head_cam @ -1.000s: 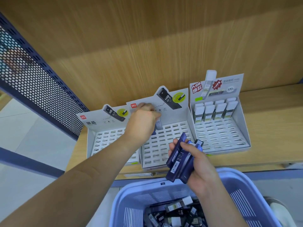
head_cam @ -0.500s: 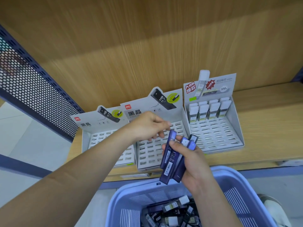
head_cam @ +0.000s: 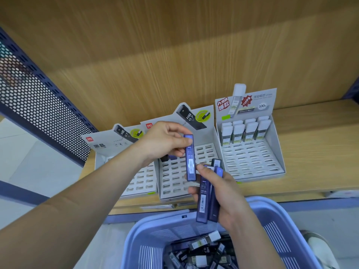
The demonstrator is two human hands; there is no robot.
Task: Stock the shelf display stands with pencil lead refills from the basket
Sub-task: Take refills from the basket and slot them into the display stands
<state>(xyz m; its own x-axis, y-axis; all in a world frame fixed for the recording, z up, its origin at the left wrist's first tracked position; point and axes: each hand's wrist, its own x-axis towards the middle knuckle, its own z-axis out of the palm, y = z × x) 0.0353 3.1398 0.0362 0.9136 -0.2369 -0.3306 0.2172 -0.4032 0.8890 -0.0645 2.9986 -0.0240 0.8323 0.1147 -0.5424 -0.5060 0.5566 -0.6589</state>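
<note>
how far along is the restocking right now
Done: the right stand has one back row of white-capped refills. In hand: the left hand holds one blue refill over the middle stand; the right hand holds a few more. Left: most slots in all three stands look empty, and the basket holds many refills.

Refills: one blue case (head_cam: 190, 158), upright, pinched at its top; several blue cases (head_cam: 207, 193) bunched in the other hand; more loose in basket (head_cam: 147, 237), near. Stands: left (head_cam: 136, 179) and middle (head_cam: 180, 179) slots mostly bare; right (head_cam: 252, 158) has white-capped cases (head_cam: 245, 132) at far rows.
</note>
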